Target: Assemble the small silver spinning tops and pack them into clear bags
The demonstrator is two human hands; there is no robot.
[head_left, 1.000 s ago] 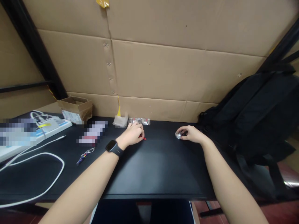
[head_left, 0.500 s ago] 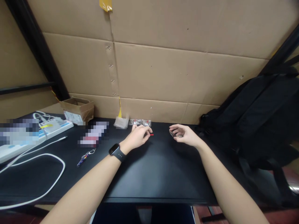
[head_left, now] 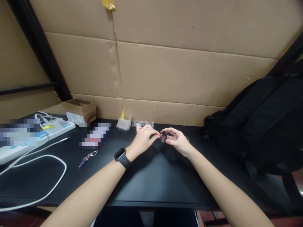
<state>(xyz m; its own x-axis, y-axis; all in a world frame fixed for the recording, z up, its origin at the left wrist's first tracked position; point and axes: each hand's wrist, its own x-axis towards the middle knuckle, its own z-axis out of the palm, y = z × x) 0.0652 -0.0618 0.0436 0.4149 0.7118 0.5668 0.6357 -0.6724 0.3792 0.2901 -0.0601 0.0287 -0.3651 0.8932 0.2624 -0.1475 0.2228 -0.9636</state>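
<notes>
My left hand (head_left: 147,137) pinches a thin red piece (head_left: 157,135) between thumb and fingertips. Its tip meets a small round shiny disc (head_left: 163,136) with a dark and red face. That disc is gripped at its edge by the thumb and fingers of my right hand (head_left: 176,141), standing roughly upright above the black table (head_left: 153,176). Whether the two pieces are joined cannot be made out. Just beyond my left hand lie clear packets (head_left: 148,123) holding round silvery pieces with red centres. Partly hidden behind my right hand is a small rounded edge on the table.
A stack of clear plastic bags (head_left: 124,123) sits at the back by the cardboard wall (head_left: 156,72). Leftward are a keychain (head_left: 87,159), a small carton (head_left: 81,110), a power strip (head_left: 59,130) and a white cable (head_left: 63,167). A black backpack (head_left: 258,126) stands at the right.
My right hand has moved left with the disc, turning its face toward me. My left hand has shifted slightly right, and the red piece now touches the disc.
</notes>
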